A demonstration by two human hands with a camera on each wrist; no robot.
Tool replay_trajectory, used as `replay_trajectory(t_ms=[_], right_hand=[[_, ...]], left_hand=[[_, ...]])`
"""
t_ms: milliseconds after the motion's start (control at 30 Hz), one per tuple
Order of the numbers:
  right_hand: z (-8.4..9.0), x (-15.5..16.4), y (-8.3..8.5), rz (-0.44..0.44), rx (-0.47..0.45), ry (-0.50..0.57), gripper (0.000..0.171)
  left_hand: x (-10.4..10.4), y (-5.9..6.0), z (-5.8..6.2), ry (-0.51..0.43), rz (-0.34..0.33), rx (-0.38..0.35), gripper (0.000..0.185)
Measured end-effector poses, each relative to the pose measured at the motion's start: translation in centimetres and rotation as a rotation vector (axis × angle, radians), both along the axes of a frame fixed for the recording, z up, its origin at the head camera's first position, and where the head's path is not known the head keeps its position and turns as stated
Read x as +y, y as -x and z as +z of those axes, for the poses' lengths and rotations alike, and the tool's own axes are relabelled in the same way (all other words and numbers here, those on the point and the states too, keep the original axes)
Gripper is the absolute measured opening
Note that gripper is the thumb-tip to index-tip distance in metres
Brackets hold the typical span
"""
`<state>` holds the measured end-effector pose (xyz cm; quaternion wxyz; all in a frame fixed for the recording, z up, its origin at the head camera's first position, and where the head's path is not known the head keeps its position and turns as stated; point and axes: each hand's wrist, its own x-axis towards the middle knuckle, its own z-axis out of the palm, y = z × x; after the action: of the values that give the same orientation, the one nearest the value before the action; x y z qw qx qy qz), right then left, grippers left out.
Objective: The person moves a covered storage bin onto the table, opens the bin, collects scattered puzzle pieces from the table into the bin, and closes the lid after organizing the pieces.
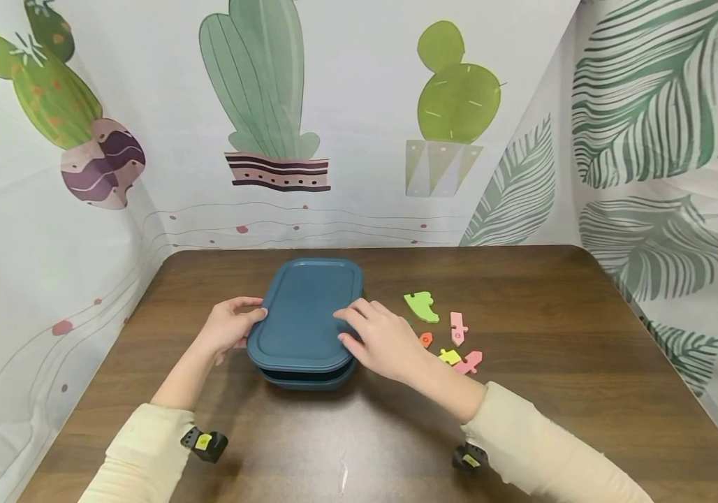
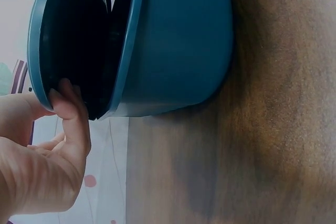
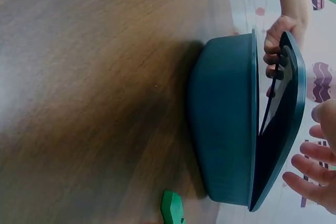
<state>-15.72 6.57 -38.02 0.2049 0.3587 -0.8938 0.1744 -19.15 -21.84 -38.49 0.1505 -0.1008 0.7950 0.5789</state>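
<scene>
A dark blue lid (image 1: 309, 314) lies tilted over a rectangular box (image 3: 223, 114) of the same colour, with a gap between the two rims. My left hand (image 1: 228, 327) pinches the lid's left edge; in the left wrist view the thumb is outside and fingertips (image 2: 65, 95) reach under the rim. Over the lid's right side in the head view is my right hand (image 1: 387, 342), its fingers loosely extended. From the right wrist, its fingers (image 3: 312, 169) appear spread beside the lid's top, holding nothing. The box's inside is mostly dark and hidden.
Right of the box lie several flat puzzle-like pieces: a light green one (image 1: 422, 306), a pink one (image 1: 457, 328), an orange one (image 1: 425, 340) and a yellow one (image 1: 450, 357). A patterned cloth (image 1: 365, 126) hangs behind the wooden table (image 1: 554, 419).
</scene>
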Motion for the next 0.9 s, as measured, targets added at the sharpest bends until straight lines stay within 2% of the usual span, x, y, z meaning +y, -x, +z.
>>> replay_trajectory(t_ms=[133, 233, 500, 733, 900], right_hand=[[0.0, 0.1, 0.6, -0.038, -0.019, 0.060, 0.028], [0.0, 0.2, 1.1, -0.067, -0.081, 0.118, 0.026], [-0.1, 0.4, 2.2, -0.144, -0.313, 0.253, 0.027], [-1.1, 0.4, 3.4, -0.235, -0.519, 0.395, 0.028], [-1.6, 0.5, 3.5, -0.276, -0.688, 0.512, 0.030]], left_hand=[[0.0, 0.1, -0.1, -0.004, -0.001, -0.001, 0.045], [-0.1, 0.0, -0.1, -0.001, -0.004, 0.000, 0.046], [-0.1, -0.1, 0.1, 0.005, -0.008, -0.008, 0.049], [-0.1, -0.1, 0.1, 0.010, -0.006, -0.004, 0.048], [-0.1, 0.0, -0.2, 0.014, -0.001, -0.001, 0.047]])
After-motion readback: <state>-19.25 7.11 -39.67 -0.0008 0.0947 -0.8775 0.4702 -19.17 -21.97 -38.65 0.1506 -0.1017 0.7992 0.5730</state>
